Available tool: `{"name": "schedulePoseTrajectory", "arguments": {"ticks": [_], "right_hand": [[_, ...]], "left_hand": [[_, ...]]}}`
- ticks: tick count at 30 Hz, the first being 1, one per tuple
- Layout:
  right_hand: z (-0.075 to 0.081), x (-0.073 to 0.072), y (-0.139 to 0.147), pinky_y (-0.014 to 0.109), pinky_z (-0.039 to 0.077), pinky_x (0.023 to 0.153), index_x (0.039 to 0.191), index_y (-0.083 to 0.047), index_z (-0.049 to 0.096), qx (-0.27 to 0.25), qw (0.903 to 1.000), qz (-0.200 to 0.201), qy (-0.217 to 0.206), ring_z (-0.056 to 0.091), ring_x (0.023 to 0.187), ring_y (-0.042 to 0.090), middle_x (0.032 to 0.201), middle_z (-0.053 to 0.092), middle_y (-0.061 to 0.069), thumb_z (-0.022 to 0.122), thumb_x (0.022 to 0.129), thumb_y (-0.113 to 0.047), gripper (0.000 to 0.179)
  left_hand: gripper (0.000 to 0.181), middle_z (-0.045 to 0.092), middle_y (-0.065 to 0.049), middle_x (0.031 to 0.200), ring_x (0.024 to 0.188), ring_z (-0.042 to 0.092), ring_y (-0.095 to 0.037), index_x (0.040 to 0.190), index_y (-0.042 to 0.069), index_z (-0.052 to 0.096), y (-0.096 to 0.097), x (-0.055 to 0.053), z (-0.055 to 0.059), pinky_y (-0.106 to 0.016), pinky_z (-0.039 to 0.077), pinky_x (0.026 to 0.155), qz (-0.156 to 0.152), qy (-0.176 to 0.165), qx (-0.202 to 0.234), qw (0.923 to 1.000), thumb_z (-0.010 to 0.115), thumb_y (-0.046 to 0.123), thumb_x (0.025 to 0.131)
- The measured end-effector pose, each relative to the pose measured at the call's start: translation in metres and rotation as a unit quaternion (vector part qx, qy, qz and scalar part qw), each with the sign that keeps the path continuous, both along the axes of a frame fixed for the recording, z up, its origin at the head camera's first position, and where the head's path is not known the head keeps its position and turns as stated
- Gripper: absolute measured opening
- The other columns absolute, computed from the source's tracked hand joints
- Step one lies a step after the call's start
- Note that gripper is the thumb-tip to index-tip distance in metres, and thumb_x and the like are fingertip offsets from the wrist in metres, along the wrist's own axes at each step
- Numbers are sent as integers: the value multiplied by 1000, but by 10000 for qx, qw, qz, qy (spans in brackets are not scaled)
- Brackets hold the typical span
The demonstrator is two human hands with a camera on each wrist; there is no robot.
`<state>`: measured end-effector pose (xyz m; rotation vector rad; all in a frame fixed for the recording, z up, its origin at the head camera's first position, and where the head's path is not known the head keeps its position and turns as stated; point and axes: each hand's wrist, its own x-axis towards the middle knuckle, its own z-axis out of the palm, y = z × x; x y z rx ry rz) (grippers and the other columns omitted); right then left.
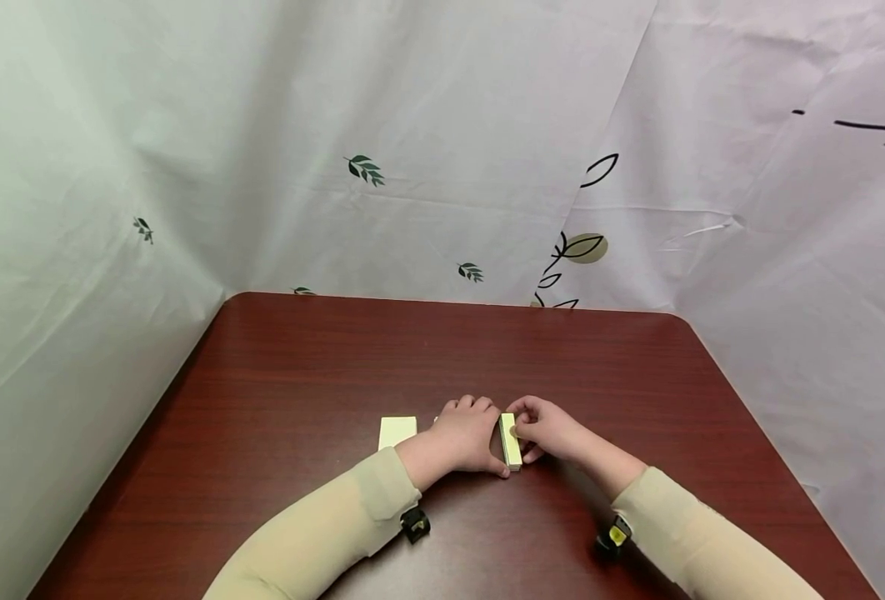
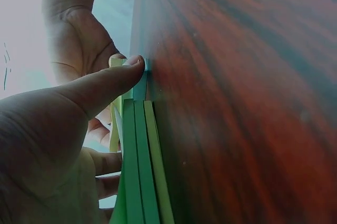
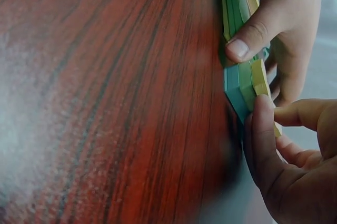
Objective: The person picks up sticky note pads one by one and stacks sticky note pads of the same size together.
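My right hand (image 1: 551,429) pinches a narrow yellow sticky note pad (image 3: 259,79) between thumb and fingers. That pad lies on top of a green pad (image 3: 246,84) and a blue pad (image 3: 232,80), forming a small stack. To its left, my left hand (image 1: 461,437) spreads over another stack of green pads (image 2: 138,166), its palm hiding most of them in the head view. The left thumb (image 3: 241,47) reaches to the near end of the narrow stack and appears to touch it. Partly behind the left forearm lies a wider pale yellow pad (image 1: 397,431).
The pads lie on a dark red wood-grain table (image 1: 322,358) with rounded far corners. A pale sheet (image 1: 442,208) printed with leaves hangs behind and along the sides. Each wrist carries a small black camera, one on the left sleeve (image 1: 315,525).
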<state>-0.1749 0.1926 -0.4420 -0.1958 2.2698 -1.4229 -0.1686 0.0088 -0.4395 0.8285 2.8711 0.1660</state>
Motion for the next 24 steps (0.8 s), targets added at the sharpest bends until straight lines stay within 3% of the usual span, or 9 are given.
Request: {"name": "schedulePoseTrajectory", "arguments": {"ticks": [8,16,20,24], "right_hand": [[-2,0,-1,33,55,54,126,7,49,13,10000,16,50,60,68,18,88,58,10,55,91,-1,36],[-5,-1,-1,33,53,53,127,5,48,148,9995,-222,153,60,67,19,87,59,10,56,93,-4,36],[-5,0,-1,34,53,53,127,5,48,190,9989,-341,277,59,68,20,85,58,10,56,95,-5,35],[-2,1,0,36,52,54,126,5,50,333,9969,-372,606,59,68,22,85,57,10,56,97,-6,31]], "left_hand": [[87,54,1,133,122,50,-23,134,17,56,-2,1,2,-44,40,101,6,-26,-40,10000,76,70,69],[107,48,-6,146,133,45,-27,151,10,40,-7,0,5,-46,32,111,-73,-136,-56,9999,73,73,70],[105,44,-6,150,137,41,-28,153,11,37,-17,1,12,-46,27,114,-17,-137,72,9999,67,75,74],[95,42,-7,151,140,38,-30,152,10,40,-37,4,27,-46,25,115,129,-121,273,9995,62,71,82]]}}
